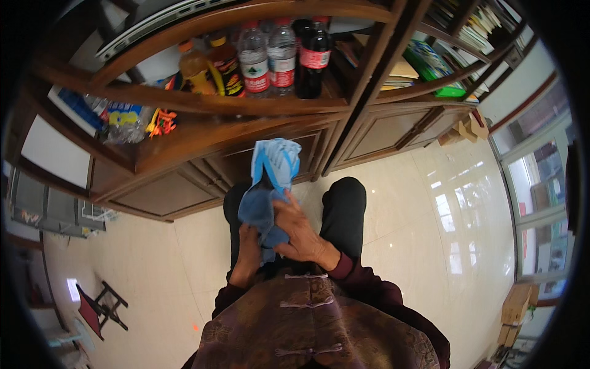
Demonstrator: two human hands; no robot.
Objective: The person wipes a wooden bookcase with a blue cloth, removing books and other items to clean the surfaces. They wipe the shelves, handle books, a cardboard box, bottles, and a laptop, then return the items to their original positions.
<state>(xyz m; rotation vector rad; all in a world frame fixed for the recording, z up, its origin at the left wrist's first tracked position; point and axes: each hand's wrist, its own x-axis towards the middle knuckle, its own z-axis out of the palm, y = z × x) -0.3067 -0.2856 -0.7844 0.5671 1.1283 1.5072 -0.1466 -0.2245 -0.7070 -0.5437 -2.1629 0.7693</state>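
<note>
A darker blue cloth [257,210] is bunched up over my lap, between my knees. My left hand [246,251] grips its lower left part, the fingers partly hidden behind the fabric. From the other side my right hand [299,230] holds the same cloth, thumb towards me and fingers spread along its right side. Just beyond, a pale blue, crinkled piece with brighter blue strips [276,159] reaches up in front of the cabinet. Whether it is joined to the cloth I cannot tell.
A wooden cabinet [230,110] stands close before me, with bottled drinks [256,69] on its shelf. Orange and red small items [162,122] lie at its left. To the right are books [401,76] and a glazed door [539,207]. A folding stool [102,306] is on the tiled floor [405,221].
</note>
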